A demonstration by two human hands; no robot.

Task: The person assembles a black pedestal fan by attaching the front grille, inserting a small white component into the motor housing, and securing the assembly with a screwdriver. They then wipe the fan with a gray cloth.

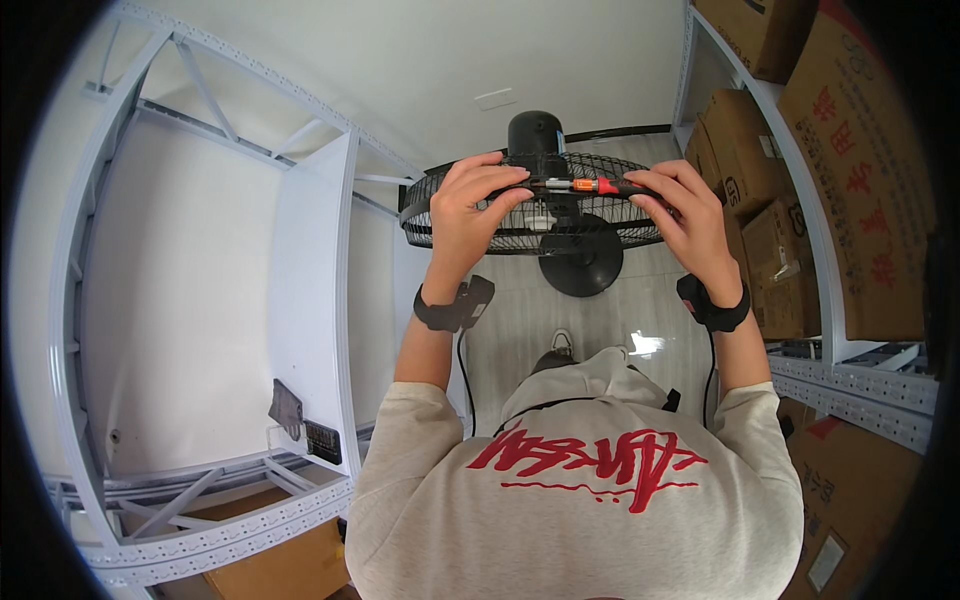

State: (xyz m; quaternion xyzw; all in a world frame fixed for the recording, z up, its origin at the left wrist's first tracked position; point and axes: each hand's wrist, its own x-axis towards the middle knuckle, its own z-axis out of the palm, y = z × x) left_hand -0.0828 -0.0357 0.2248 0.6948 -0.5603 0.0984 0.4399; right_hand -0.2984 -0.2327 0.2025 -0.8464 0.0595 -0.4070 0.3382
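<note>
A screwdriver (604,186) with a red and black handle lies level between my hands, above a black fan (535,133). My right hand (690,215) is closed, its thumb and fingers gripping the handle end. At the shaft's other end, my left hand (470,205) pinches with thumb and fingertips; its exact contact with the tip is partly hidden. Below both hands spreads the fan's wire cage, tilted so its rim faces me. The round black base (581,265) stands on the floor beneath it. Each wrist wears a black strap with a small cabled device.
On the left stands a white metal rack (315,300), its shelf holding a dark grey cloth-like piece (285,408) and a small black gridded object (323,441). Cardboard boxes (745,150) fill the right-hand rack. A wall rises behind the fan.
</note>
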